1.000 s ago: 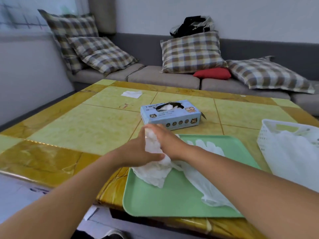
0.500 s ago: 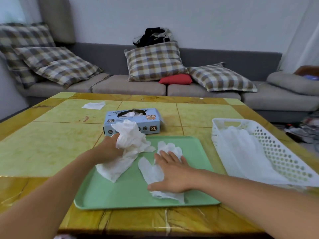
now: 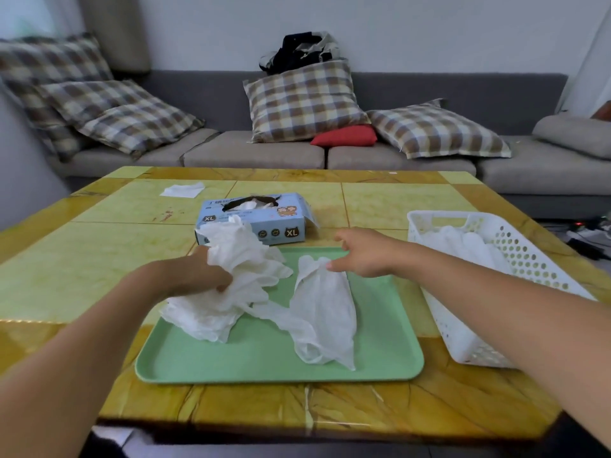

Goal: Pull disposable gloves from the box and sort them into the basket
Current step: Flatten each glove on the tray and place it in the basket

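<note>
1 box [image 3: 251,218], 1 tray [image 3: 264,361], 1 basket [image 3: 515,246], 2 hands, 5 plaid cushions, 1 red cushion [image 3: 344,136], 1 tissue [image 3: 182,190].

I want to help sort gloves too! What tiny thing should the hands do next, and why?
Probably the right hand should carry its glove over to the basket and drop it in. It already pinches that glove by the top, the rest hangs down onto the tray, and the basket sits just to its right with gloves inside. The left hand grips a bunch for later.
</note>
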{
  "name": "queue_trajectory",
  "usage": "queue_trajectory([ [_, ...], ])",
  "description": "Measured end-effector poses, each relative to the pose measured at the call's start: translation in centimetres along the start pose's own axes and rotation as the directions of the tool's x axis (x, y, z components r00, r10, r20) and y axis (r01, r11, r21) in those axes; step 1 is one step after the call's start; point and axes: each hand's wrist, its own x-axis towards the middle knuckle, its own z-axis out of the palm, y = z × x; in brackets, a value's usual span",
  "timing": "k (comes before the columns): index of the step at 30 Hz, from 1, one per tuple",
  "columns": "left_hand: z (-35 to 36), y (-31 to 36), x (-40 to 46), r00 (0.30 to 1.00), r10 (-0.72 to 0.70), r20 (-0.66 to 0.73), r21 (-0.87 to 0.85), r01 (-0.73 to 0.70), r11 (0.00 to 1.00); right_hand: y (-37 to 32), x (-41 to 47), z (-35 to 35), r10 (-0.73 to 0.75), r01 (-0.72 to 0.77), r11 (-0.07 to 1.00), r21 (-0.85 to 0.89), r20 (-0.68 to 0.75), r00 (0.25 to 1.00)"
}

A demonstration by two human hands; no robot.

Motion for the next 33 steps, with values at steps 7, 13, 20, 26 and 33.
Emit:
queue_trajectory([
  [7,1.4,3.1,-4.5,0.889,0.264,-0.373,0.284,-0.162,0.945,1.4,2.7,2.2,0.281,-0.275,0.959,-0.069,0.096,0.955],
  [13,4.8,6.0,-3.3,0.543,0.669,-0.508,0.558,-0.384,0.736,2.4,3.6,1.7,0.263,-0.263,0.963,0.053,0.019,0.965],
  [20,8.7,7.5,-1.6,0.684,0.681,0.261,0.44,-0.712,0.547,3.3,1.6,-0.1,0.25,-0.251,0.964,-0.089,-0.025,0.968],
  [26,8.9,7.0,0.1,0.629,0.766,0.129,0.409,-0.738,0.537,0.4,-1.7,0.3,-0.045,0.095,0.988,-0.125,0.36,0.932],
  [33,9.5,6.9,0.0,0.623,0.783,0.011,0.427,-0.711,0.559,0.2,-1.8,1.9,-0.196,0.33,0.915,-0.232,0.461,0.866],
])
